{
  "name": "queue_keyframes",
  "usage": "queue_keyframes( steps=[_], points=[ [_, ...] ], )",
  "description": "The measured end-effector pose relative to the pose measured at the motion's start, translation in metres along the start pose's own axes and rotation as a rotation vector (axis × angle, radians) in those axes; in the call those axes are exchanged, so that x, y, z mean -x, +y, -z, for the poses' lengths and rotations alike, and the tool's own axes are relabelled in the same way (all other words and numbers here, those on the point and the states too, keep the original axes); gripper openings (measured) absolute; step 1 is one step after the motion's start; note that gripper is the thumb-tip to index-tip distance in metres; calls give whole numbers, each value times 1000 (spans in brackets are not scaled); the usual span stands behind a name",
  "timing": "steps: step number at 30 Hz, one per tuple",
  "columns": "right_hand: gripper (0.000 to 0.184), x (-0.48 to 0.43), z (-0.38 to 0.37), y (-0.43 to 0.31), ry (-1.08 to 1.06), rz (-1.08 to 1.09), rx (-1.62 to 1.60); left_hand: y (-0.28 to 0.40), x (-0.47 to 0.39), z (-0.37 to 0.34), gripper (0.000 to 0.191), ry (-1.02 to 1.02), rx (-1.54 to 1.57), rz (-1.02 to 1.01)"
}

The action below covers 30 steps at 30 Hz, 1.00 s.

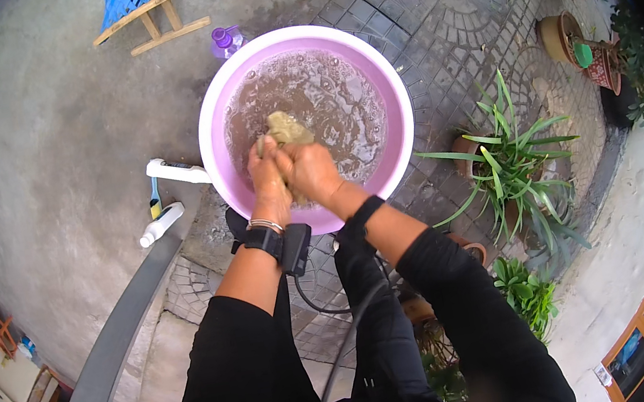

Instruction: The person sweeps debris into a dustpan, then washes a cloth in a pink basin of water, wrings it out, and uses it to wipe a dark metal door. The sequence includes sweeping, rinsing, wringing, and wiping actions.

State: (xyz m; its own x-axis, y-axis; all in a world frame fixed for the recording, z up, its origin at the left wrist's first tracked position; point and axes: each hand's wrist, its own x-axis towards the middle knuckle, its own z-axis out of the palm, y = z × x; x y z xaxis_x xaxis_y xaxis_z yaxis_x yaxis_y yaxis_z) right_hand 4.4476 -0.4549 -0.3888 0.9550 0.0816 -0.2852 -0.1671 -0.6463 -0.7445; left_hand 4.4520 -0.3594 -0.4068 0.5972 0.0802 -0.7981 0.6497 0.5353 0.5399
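A wet khaki cloth (288,128) is bunched between my two hands, above the near-left part of a pink plastic basin (292,38). My left hand (268,178) grips it from the left, and my right hand (310,168) is closed on it from the right, the knuckles of both close together. Part of the cloth sticks out beyond the fingers; the rest is hidden by the hands. Murky brown, sudsy water (338,103) with bubbles and ripples fills much of the basin.
Left of the basin lie two white bottles (181,171) (161,224) and a blue-handled brush (154,197). A purple-capped jug (226,42) and a wooden folding stool (151,19) stand beyond. Potted plants (505,159) line the right. A grey metal rail (123,340) curves at lower left.
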Motion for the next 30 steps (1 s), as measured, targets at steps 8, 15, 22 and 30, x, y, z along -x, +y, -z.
queue_keyframes(
  steps=[8, 15, 22, 30],
  points=[
    [47, -31, 16, 75, 132, -478, 24, -1, -10, 22, 79, -91, -56, 37],
    [45, -15, 7, 59, -82, -410, -532, 1, -29, 27, 92, -118, -152, 184],
    [33, 1, 0, 8, -150, -58, -305, -2, -21, 10, 32, -103, 2, -40],
    [35, 1, -12, 9, -32, 5, -204, 9, -7, 2, 24, -8, -118, -55]
  ],
)
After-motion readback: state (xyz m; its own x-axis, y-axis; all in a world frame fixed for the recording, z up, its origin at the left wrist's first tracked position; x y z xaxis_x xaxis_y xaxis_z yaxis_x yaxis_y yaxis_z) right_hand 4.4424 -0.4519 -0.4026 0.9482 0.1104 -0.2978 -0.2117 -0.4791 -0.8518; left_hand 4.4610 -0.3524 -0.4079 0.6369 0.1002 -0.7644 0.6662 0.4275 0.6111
